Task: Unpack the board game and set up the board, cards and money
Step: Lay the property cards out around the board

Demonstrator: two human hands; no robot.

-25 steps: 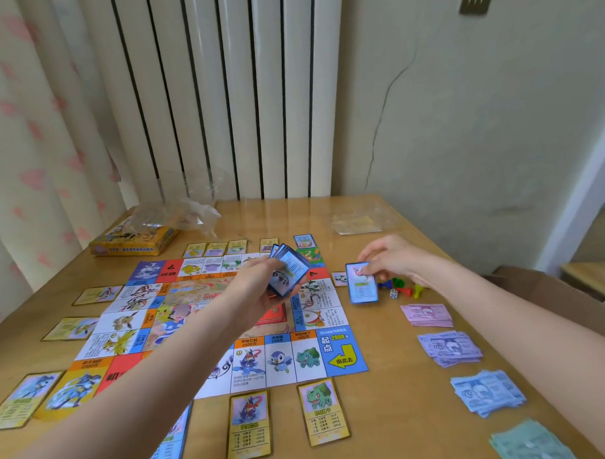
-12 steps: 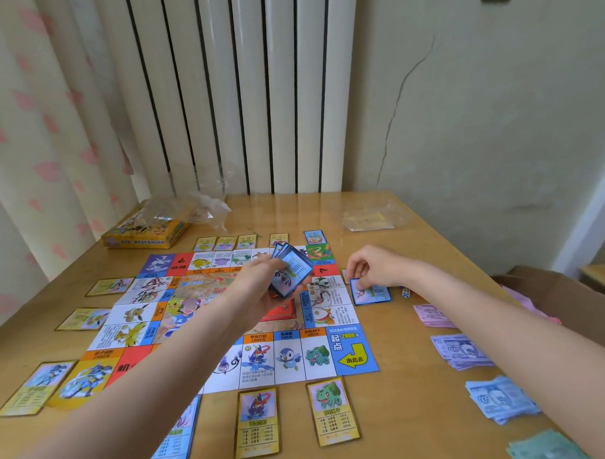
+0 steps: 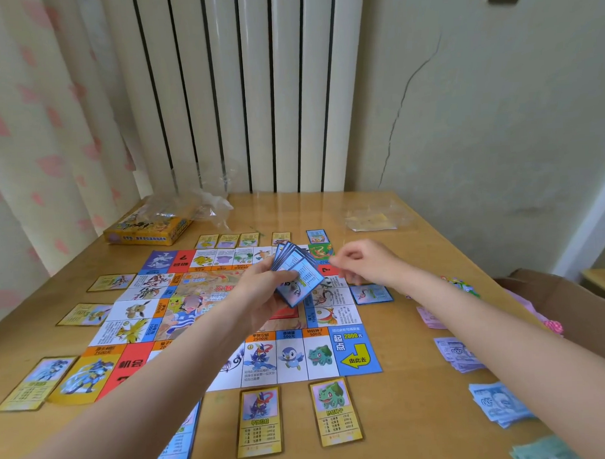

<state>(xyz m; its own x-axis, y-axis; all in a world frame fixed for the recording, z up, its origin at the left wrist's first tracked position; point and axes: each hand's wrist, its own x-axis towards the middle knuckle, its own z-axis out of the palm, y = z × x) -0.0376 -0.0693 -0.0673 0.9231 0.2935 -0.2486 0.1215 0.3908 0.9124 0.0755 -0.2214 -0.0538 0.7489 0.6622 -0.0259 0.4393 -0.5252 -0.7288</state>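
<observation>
1. A blue-bordered card point(image 3: 371, 293) that the right hand point(image 3: 365, 263) was pressing down half a second ago now lies flat on the table point(image 3: 413, 411), just beside the right edge of the game board point(image 3: 228, 317). The hand has lifted off it and drawn back toward the deck.
2. The right hand's grip is loosely curled and holds nothing, hovering just right of the fanned deck of blue cards point(image 3: 296, 274).
3. The left hand point(image 3: 262, 292) holds that deck above the board's centre, thumb across the top card.
4. Judged from this, one more property card is dealt and the next is about to be drawn.
5. Around the board: yellow-bordered cards point(image 3: 336, 412) line its edges, money piles point(image 3: 460, 356) sit well right of it, and the game box point(image 3: 146, 229) lies beyond its far left corner under plastic wrap point(image 3: 197, 205). Nothing blocks the reach.
</observation>
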